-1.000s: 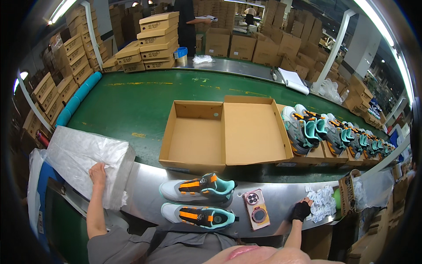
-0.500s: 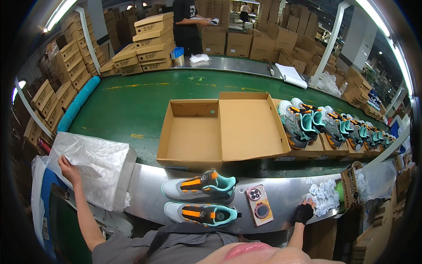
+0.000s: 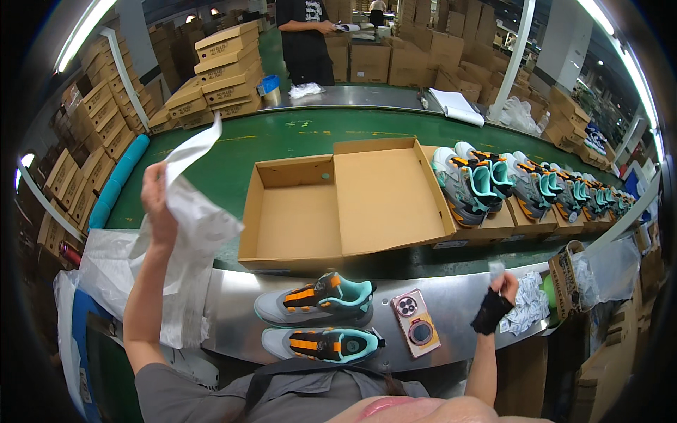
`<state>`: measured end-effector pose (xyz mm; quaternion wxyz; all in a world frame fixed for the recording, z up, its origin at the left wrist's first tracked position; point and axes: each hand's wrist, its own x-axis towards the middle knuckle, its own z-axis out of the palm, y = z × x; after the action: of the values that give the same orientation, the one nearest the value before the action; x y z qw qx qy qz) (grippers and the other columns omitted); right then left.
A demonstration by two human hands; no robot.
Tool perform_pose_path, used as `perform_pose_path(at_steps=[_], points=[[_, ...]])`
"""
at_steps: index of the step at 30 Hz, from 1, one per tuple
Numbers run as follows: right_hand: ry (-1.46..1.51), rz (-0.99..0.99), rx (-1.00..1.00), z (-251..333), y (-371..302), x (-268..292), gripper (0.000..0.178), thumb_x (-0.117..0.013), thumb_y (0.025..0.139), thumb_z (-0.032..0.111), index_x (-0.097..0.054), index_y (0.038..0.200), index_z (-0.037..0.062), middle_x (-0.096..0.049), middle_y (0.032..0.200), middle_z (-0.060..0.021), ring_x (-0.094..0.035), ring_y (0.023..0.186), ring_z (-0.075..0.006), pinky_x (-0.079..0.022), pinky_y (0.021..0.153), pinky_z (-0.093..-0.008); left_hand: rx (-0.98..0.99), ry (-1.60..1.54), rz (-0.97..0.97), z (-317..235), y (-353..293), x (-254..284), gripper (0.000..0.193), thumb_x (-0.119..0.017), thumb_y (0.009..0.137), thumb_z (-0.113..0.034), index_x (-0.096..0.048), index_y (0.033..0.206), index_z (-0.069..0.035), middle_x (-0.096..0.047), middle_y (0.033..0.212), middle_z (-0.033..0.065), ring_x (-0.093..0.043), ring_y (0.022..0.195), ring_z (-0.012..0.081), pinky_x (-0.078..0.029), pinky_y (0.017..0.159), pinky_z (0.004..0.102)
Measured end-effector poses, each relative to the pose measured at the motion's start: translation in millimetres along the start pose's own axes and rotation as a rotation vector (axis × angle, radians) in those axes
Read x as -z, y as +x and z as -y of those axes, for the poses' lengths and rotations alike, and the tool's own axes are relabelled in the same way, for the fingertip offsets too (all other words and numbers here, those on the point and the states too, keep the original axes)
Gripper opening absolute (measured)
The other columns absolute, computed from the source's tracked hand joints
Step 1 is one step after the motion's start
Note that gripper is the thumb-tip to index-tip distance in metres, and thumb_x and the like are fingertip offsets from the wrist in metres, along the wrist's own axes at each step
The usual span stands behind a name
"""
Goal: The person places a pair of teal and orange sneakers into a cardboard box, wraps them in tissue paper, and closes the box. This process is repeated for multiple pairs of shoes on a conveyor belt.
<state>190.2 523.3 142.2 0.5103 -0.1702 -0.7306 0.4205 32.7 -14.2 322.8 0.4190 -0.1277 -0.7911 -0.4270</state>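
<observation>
My left hand is raised and closed on a sheet of white wrapping paper, which hangs and curls in the air above a stack of the same paper. My right hand, in a black fingerless glove, pinches a small white sachet beside a heap of similar sachets. Between my arms, two grey sneakers with orange straps and turquoise linings, an upper one and a lower one, lie on the metal ledge. Beyond them stands an open cardboard shoebox, bare inside.
A phone lies right of the sneakers. More sneakers line the right on boxes. Shoeboxes are stacked at far left, near a turquoise roll. Across the green table a person holds papers.
My left hand has lifted a sheet off the paper stack, up and rightward. My right hand has risen from the heap with a sachet. The view has shifted slightly.
</observation>
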Motion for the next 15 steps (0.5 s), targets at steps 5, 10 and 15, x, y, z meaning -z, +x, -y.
perform_pose_path(at_steps=[5,10,15], points=[[0.099,0.335,0.128,82.1,31.0,-101.2,0.019,-0.059,0.078,0.009,-0.057,0.097,0.0032,-0.058,0.098,-0.0101,-0.057,0.077,-0.0175,-0.047,0.071,-0.0287,0.107,-0.084,0.212,-44.1,15.7,-84.3,0.021,-0.040,0.094,-0.020,-0.049,0.093,-0.001,-0.052,0.076,0.0035,-0.052,0.064,0.0090,-0.045,0.057,0.0210],[0.354,1.059,0.119,145.0,15.8,-167.1,0.065,-0.071,0.071,0.019,-0.037,0.123,0.0000,-0.055,0.096,-0.0146,-0.055,0.064,-0.0143,-0.046,0.068,-0.0310,0.272,-0.582,0.418,-77.1,25.0,-161.9,0.024,-0.037,0.094,-0.022,-0.042,0.098,0.002,-0.057,0.077,0.0123,-0.062,0.067,0.0183,-0.055,0.061,0.0286],[0.719,0.965,-0.351,168.4,18.8,-213.8,0.037,-0.061,0.081,0.017,-0.042,0.108,0.0015,-0.056,0.070,-0.0036,-0.051,0.057,-0.0081,-0.043,0.051,-0.0215,0.270,-0.777,0.634,-83.3,15.9,-215.8,0.028,-0.041,0.093,-0.020,-0.035,0.112,0.001,-0.058,0.093,0.0148,-0.061,0.083,0.0190,-0.051,0.073,0.0302]])
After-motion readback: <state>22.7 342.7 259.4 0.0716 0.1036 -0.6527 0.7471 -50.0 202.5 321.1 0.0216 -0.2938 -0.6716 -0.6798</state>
